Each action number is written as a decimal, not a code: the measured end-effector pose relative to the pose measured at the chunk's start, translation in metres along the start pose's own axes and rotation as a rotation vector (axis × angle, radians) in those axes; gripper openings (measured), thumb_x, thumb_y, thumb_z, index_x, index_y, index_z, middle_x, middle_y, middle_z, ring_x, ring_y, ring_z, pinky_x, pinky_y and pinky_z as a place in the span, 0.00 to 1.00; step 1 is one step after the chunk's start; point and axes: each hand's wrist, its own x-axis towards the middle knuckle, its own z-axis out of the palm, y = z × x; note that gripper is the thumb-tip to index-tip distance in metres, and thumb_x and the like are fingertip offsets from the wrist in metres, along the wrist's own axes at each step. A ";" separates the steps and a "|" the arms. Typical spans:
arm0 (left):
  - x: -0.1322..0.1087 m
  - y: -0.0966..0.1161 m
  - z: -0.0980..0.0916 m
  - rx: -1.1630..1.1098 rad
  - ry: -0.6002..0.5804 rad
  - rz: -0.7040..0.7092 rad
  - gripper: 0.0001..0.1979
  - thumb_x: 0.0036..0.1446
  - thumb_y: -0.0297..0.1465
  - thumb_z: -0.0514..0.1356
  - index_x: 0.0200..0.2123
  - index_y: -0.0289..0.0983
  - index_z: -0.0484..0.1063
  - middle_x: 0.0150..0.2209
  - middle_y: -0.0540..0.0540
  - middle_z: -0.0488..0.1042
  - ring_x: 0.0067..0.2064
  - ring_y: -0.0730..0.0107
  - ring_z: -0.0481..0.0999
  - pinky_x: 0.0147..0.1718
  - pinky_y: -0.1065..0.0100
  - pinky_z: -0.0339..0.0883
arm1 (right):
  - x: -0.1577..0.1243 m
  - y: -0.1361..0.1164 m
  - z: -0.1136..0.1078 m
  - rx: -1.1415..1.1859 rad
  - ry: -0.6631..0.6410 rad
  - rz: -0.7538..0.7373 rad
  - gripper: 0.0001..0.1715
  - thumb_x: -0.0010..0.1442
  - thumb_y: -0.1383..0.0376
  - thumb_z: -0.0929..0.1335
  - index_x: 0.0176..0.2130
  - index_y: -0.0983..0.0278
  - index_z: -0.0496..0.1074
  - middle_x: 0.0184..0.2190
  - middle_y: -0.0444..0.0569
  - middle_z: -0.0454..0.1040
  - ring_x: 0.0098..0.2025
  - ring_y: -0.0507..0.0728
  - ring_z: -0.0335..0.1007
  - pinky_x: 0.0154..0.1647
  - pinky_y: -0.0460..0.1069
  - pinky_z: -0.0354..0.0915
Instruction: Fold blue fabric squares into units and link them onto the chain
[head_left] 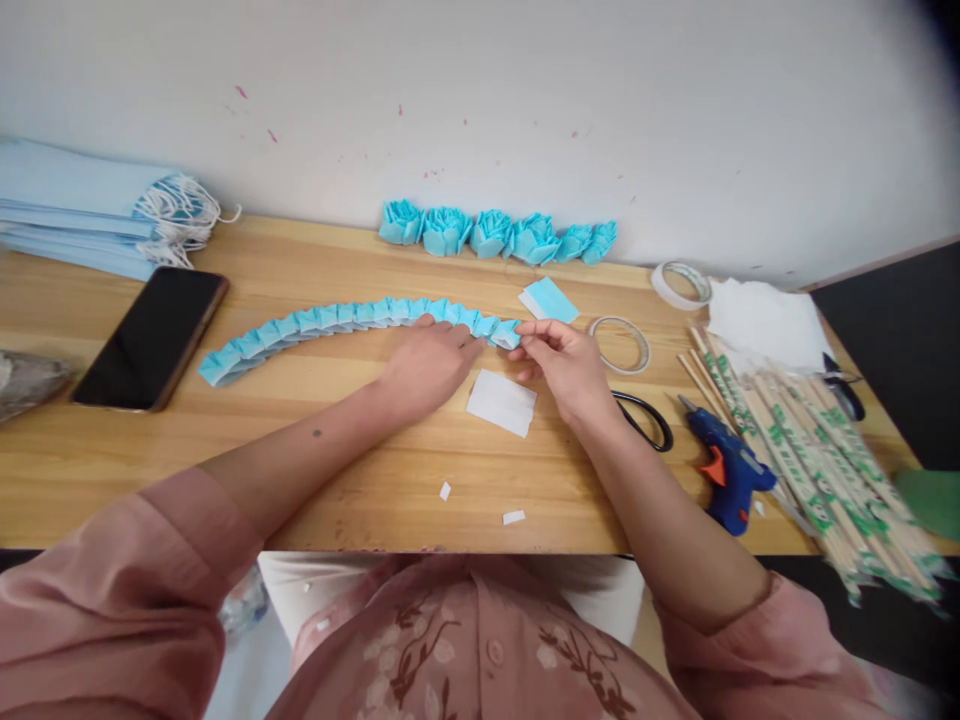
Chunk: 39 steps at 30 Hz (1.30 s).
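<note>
A long curved chain of folded blue paper [330,318] lies across the wooden table, its folds overlapping in a row. My left hand [431,368] lies over the chain near its right part, fingers stretched out and touching it. At the chain's right end, my right hand [562,365] pinches the last blue fold between thumb and forefinger. Just below that end is a loose white paper piece [502,402]. Blue paper squares [551,299] sit slightly beyond my right hand. Beside that hand is a tape roll [621,345], and scissors with a black handle [656,425] are partly hidden under my right wrist.
Several blue paper flowers [493,233] line the wall. A phone [150,340] and stacked pale-blue bags [82,205] with white cords occupy the left. On the right are another tape roll [681,286], a blue glue gun [727,465], wrapped chopsticks [832,460] and white tissue [769,322].
</note>
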 end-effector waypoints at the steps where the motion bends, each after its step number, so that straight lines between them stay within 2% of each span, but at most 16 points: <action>1: 0.000 0.000 0.000 0.003 0.006 0.002 0.14 0.70 0.28 0.50 0.45 0.34 0.76 0.34 0.42 0.77 0.37 0.58 0.76 0.38 0.59 0.59 | 0.000 0.000 0.000 0.005 0.000 0.002 0.06 0.55 0.67 0.69 0.36 0.65 0.75 0.27 0.44 0.76 0.30 0.52 0.76 0.22 0.43 0.72; 25: -0.001 0.000 0.002 0.009 0.038 0.005 0.14 0.70 0.28 0.50 0.42 0.35 0.76 0.32 0.42 0.76 0.35 0.59 0.75 0.37 0.59 0.59 | 0.003 0.005 0.002 -0.139 0.010 -0.036 0.06 0.57 0.69 0.68 0.36 0.65 0.76 0.28 0.46 0.78 0.31 0.52 0.78 0.20 0.41 0.70; 39: -0.001 -0.001 -0.004 -0.030 -0.036 -0.032 0.15 0.67 0.27 0.49 0.43 0.36 0.77 0.32 0.42 0.75 0.33 0.59 0.73 0.36 0.59 0.57 | 0.007 0.008 0.002 -0.198 -0.001 -0.037 0.08 0.57 0.68 0.67 0.37 0.64 0.76 0.26 0.45 0.78 0.28 0.51 0.76 0.19 0.42 0.71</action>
